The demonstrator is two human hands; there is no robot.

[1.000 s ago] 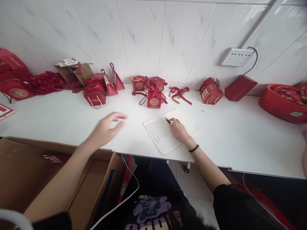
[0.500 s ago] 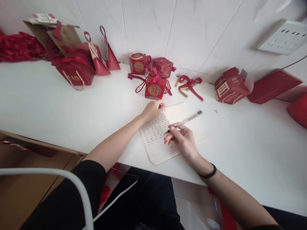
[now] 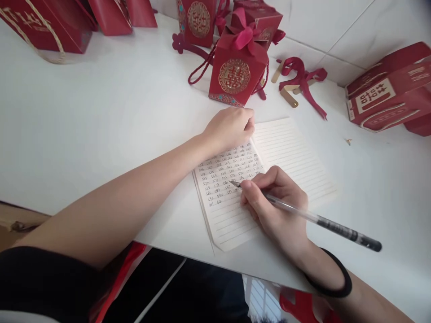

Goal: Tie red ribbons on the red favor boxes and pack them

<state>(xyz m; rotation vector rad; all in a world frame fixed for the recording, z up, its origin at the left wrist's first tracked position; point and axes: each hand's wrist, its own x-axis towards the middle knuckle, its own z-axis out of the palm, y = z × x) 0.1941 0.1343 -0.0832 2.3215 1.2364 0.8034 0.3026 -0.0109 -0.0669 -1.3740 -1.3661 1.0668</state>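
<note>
A lined notebook (image 3: 289,152) lies open on the white table (image 3: 84,121), its left page filled with rows of small written numbers. My right hand (image 3: 276,211) is closed around a clear pen (image 3: 323,222), whose tip touches the left page below the written rows. My left hand (image 3: 229,128) rests as a loose fist on the top edge of that page, fingers curled under. A black band circles my right wrist.
A red gift box with a bow and gold emblem (image 3: 235,72) stands just beyond the notebook, with more red boxes (image 3: 198,20) behind it. Loose red ribbons (image 3: 301,80) lie to its right. A flat red box (image 3: 387,98) sits at far right.
The camera has come much closer to the page. My left hand reached across and settled on the notebook's top edge. My right hand turned the pen and lowered its tip onto the page.
</note>
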